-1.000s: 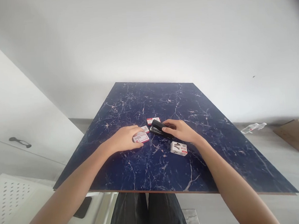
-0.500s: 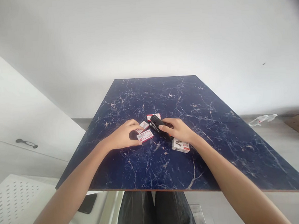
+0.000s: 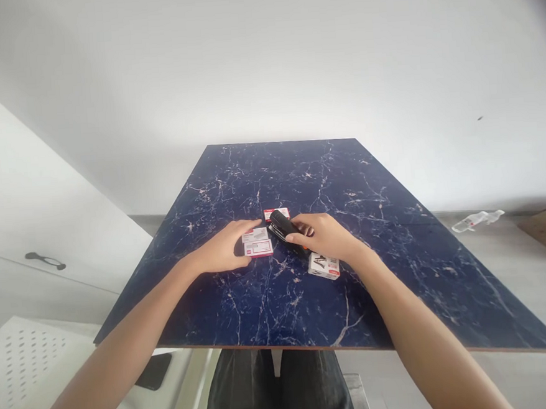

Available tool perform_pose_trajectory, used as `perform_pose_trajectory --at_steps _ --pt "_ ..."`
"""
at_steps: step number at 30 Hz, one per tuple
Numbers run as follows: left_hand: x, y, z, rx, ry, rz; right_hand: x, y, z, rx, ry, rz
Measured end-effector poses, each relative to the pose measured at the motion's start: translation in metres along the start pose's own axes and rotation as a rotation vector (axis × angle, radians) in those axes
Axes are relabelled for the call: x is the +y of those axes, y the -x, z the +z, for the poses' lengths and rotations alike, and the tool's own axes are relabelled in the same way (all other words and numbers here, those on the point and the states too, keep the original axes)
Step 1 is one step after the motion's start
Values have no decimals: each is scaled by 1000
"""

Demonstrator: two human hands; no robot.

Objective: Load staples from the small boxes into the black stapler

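Observation:
My right hand (image 3: 320,232) is closed around a black stapler (image 3: 281,222), which lies at a slant with its front end pointing away and to the left. A white box with a stapler picture (image 3: 324,267) stands just in front of that hand. My left hand (image 3: 222,246) curves around two small red-and-white boxes, thumb and fingers apart. The rear small box (image 3: 255,234) and the front small box (image 3: 258,248) lie side by side, edges nearly lined up. Another red-and-white box (image 3: 276,214) lies behind the stapler, partly covered by it.
All of this rests on a dark blue marbled table (image 3: 271,173) against a white wall. Left of the table are a white cabinet with a dark handle (image 3: 45,260) and a black phone-like object (image 3: 154,371) lower down. A clear plastic bottle (image 3: 477,220) lies beyond the right edge.
The two small boxes by my left hand went from skewed to lined up, and sit slightly further from the stapler. My left fingers have spread off them. My right hand still holds the stapler.

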State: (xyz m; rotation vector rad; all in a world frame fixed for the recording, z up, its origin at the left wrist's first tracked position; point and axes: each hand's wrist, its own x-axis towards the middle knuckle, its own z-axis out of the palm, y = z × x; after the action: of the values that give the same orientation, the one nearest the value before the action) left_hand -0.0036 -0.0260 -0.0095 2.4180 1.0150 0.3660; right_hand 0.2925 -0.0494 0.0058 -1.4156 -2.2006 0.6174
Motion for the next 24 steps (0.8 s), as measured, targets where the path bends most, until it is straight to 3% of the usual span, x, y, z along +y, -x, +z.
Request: perform_pose_trajectory --at_steps 8,13,16,20,24 --pt "-9 -3 5 39 81 -120 7 7 -16 175 204 21" --pt "-13 -4 3 21 42 -68 17 2 -11 208 233 12" --pt "-13 -2 -3 -28 34 7 23 -15 -3 137 191 -34" --pt "-11 2 -11 -43 11 39 29 -46 10 -67 136 -232" --pt "-7 9 -16 -59 9 69 31 -57 11 -45 216 -119"
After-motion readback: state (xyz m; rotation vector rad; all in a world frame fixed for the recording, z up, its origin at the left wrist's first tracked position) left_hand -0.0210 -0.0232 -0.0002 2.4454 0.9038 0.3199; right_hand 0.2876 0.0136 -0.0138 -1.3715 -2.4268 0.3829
